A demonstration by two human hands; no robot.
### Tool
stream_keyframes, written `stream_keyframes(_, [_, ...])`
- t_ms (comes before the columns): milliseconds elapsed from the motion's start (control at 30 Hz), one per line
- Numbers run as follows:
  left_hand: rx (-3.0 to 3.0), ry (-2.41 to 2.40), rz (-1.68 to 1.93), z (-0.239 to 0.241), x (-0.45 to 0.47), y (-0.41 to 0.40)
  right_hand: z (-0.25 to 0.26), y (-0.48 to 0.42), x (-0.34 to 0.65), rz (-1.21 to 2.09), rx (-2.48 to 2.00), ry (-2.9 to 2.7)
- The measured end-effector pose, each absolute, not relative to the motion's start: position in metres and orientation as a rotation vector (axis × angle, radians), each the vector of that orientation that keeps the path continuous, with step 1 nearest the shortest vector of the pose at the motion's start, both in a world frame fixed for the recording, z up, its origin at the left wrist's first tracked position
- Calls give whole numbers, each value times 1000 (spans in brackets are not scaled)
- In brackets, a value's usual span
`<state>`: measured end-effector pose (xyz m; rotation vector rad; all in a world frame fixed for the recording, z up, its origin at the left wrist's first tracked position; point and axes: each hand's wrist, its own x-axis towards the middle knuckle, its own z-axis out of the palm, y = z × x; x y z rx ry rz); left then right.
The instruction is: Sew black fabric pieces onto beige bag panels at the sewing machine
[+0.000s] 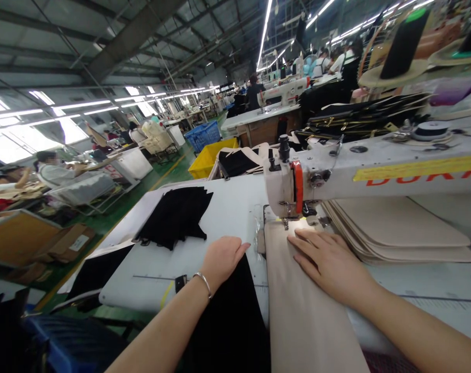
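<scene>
- Right hand (330,261): open and flat, palm down, fingers spread and pointing far-left. It presses on the beige fabric panel (297,321) and grips nothing.
- Left hand (223,256): back of hand up, thumb out to the right. It rests at the far edge of a black fabric piece (235,316). The fingers bend away out of sight, so I cannot tell whether they pinch the cloth or only lie on it. Bracelet (204,282) on the wrist.
- Beige panel: a long strip running from the near edge of the surface (227,207) to the presser foot (286,221) of the sewing machine (375,171). Its far end lies under the foot, just beyond the right fingertips.
- The black piece lies just left of the beige panel, apparently touching it along the edge, and hangs off the near side.
- Handling, judged: the beige panel lies very flat with clean edges, so it is likely a stiffish, light canvas or backed cloth. It should slide readily on the smooth surface. A flat palm near the foot looks the better hold, since pinching would buckle it.
- The black piece drapes, so it is soft and limp. It is best held at an edge.
- Right of the right hand: a stack of beige panels (398,233) under the machine arm.
- Far left: a heap of black pieces (177,215), well apart from both hands.
</scene>
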<state>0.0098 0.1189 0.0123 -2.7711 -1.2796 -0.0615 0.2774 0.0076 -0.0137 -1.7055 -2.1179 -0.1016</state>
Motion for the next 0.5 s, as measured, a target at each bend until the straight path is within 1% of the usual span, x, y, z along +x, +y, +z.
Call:
stream_keyframes(133, [-2872, -1123, -138, 18, 4, 108, -14, 8, 278, -94, -1719, -2122])
stream_keyframes(267, [-3010, -1161, -133, 19, -3, 94, -16, 7, 279, -102, -1718, -2119])
stream_keyframes(333, [-3133, -1314, -125, 26, -14, 88, -16, 7, 279, -106, -1717, -2112])
stream_keyframes(433, [-3225, -1666, -213, 60, -52, 82, -17, 7, 279, -111, -1714, -2113])
stream_keyframes(500, [-3131, -1806, -427, 102, -92, 81, -18, 7, 278, -113, -1711, -2113])
